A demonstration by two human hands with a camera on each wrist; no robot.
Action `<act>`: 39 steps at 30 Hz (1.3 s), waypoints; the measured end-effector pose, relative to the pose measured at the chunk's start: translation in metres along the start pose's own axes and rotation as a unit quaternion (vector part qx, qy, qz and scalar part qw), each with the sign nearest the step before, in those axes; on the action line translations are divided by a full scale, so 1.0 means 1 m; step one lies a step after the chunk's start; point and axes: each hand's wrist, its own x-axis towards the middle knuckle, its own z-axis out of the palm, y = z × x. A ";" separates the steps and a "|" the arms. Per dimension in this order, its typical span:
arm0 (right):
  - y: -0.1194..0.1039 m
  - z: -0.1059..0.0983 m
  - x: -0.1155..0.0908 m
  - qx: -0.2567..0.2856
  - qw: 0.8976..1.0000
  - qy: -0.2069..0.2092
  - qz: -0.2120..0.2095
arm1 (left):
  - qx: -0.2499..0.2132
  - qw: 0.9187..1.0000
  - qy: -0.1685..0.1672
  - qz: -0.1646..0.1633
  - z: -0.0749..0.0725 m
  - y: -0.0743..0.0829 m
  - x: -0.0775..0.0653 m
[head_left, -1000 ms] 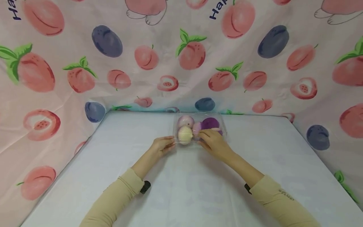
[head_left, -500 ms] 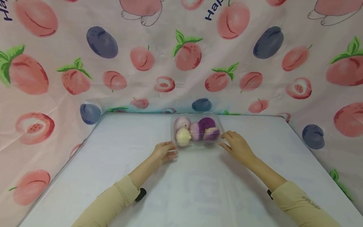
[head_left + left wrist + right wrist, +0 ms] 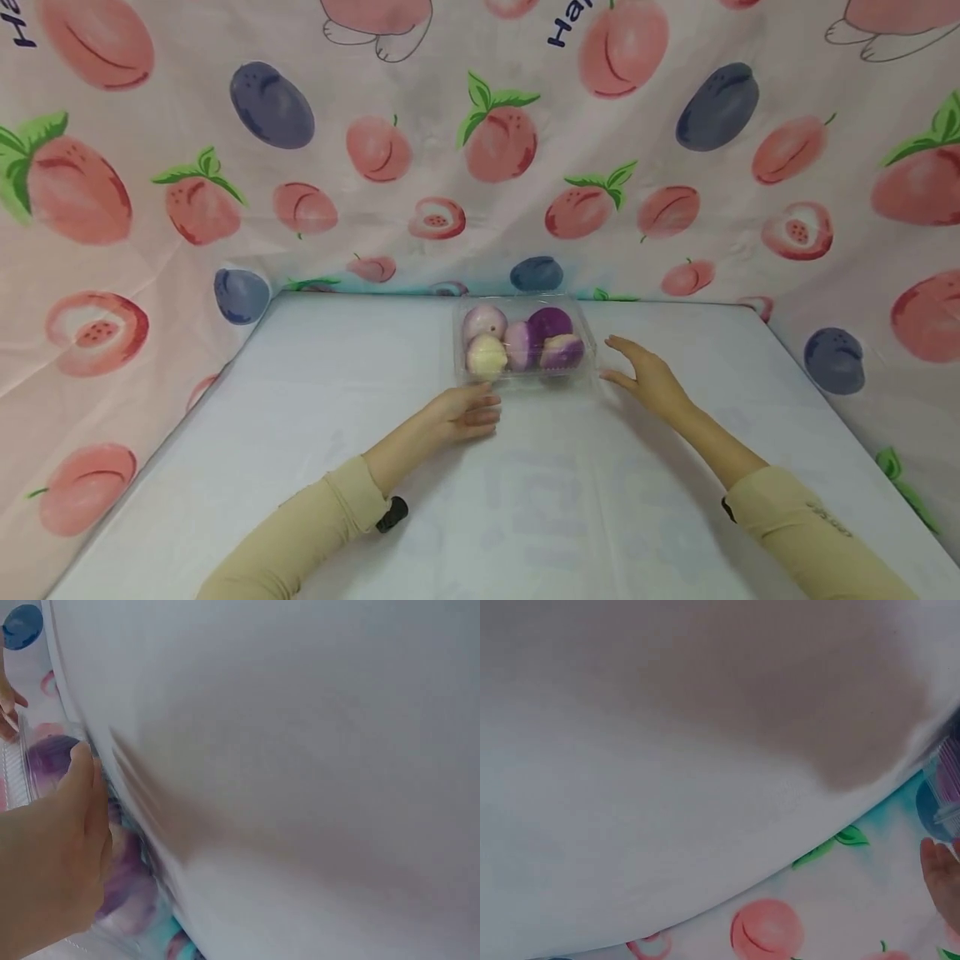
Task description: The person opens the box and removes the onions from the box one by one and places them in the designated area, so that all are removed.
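A clear plastic box (image 3: 517,308) with its lid on sits near the back of the table. Inside lie several round onion-like pieces: a pale yellow one (image 3: 487,358), a pinkish one (image 3: 484,322), a dark purple one (image 3: 551,322) and others in purple and pale pink. My left hand (image 3: 461,414) hovers just in front of the box's near left corner, fingers loosely extended. Beside the box's right wall, my right hand (image 3: 652,383) has thumb and fingers spread, holding nothing. In the right wrist view, the right hand (image 3: 941,877) shows at the edge beside the box.
The white-covered table (image 3: 540,492) extends toward me and to both sides of the box. A cloth printed with peaches and plums (image 3: 495,225) hangs close behind the box and along both sides.
My right hand has left the front of the lid and moved right, off the box. The left hand has come away from the left corner, shifting slightly right and nearer to me.
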 end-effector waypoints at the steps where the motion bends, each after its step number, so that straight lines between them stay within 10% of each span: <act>1: 0.001 0.001 0.001 0.005 1.000 -0.013 0.001 | -0.001 1.000 -0.003 0.000 0.003 -0.001 0.001; 8: 0.002 0.007 0.005 0.008 0.998 -0.053 -0.017 | -0.048 0.998 0.030 0.030 0.014 0.000 0.010; 20: -0.013 0.017 0.007 -0.084 0.987 0.057 -0.125 | -0.064 0.994 0.059 0.072 0.011 0.006 0.016; 28: -0.008 0.025 0.006 -0.100 0.958 0.107 -0.248 | -0.073 0.993 0.069 0.061 0.003 0.005 0.023; 35: -0.010 0.028 0.009 -0.205 0.907 0.142 -0.338 | -0.054 0.994 0.071 0.067 0.001 0.008 0.030; 39: -0.009 0.026 0.013 -0.194 0.907 0.152 -0.341 | -0.023 0.993 0.085 0.074 0.002 0.008 0.030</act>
